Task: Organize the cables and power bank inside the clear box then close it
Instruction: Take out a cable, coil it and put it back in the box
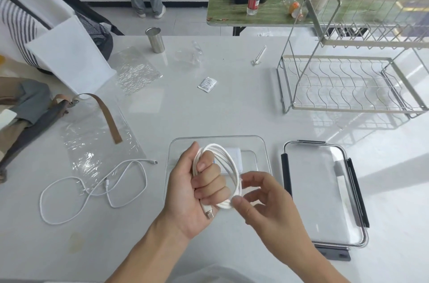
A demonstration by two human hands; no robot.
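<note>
1. Close to the person, the left hand (199, 186) is curled tight around a coiled white cable (228, 173). The fist keeps the loops together so they do not spring apart. A plug end pokes out under the fist.
2. Just beside it, the right hand (262, 199) pinches the far side of the coil with thumb and fingertip. I think this is to tuck in the last bit of cable.
3. Right behind the hands sits the clear box (218, 140) on the counter (232, 97), with no lid on. The coil is held above it, so it can drop straight in.
4. Inside the box lies a white power bank (234, 155), partly hidden by the coil.
5. To the right of the box, the lid (322, 190) lies flat, near enough to grab when it is time to close up.
6. On the left, a second white cable (92, 190) lies loose and messy on the counter. It looks like it needs coiling too.
7. Farther back stands a wire dish rack (352, 83), which has no part in this job.
</note>
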